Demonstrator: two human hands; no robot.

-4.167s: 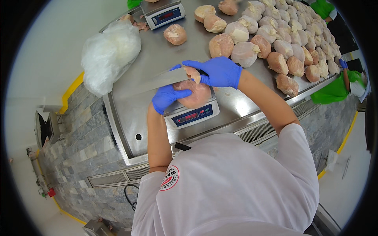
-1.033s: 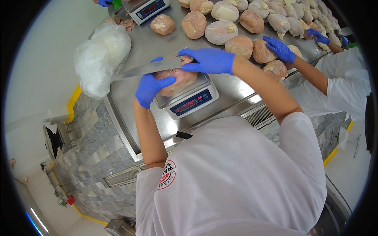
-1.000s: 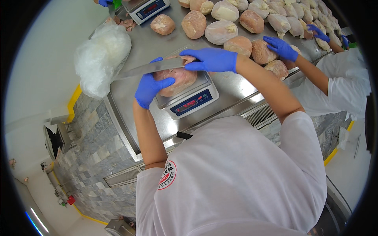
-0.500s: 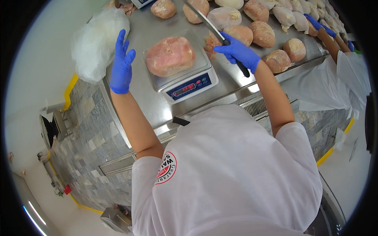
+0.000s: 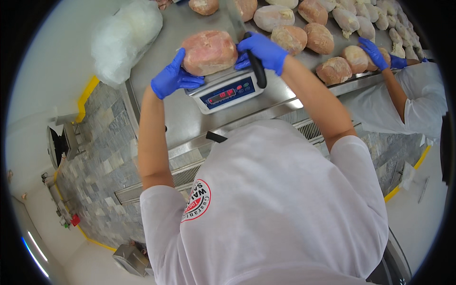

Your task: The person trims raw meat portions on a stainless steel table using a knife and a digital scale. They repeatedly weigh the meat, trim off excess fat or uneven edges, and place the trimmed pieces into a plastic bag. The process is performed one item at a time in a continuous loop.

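A large pink piece of raw meat (image 5: 209,53) sits over the pan of a white digital scale (image 5: 202,105) with a blue panel and a lit red display. My left hand (image 5: 170,80), in a blue glove, grips the meat's left end, thumb up its side and fingers along its lower edge. My right hand (image 5: 267,51), also gloved, is closed round the black handle of a knife (image 5: 258,71). Its fingers reach to the meat's right side. The knife's blade points away from me and is blurred. Whether the meat rests on the pan or is lifted, I cannot tell.
A bundle of clear plastic bags (image 5: 126,40) lies at the left of the steel table (image 5: 183,126). Several rounded meat pieces (image 5: 319,38) and pale wrapped ones (image 5: 346,21) cover the right. A co-worker's gloved hand (image 5: 374,53) touches meat there.
Both my hands have come in to the meat's sides, the right one keeping the knife. The meat has shifted slightly away from me. The co-worker's hands have moved nearer along the row of meat.
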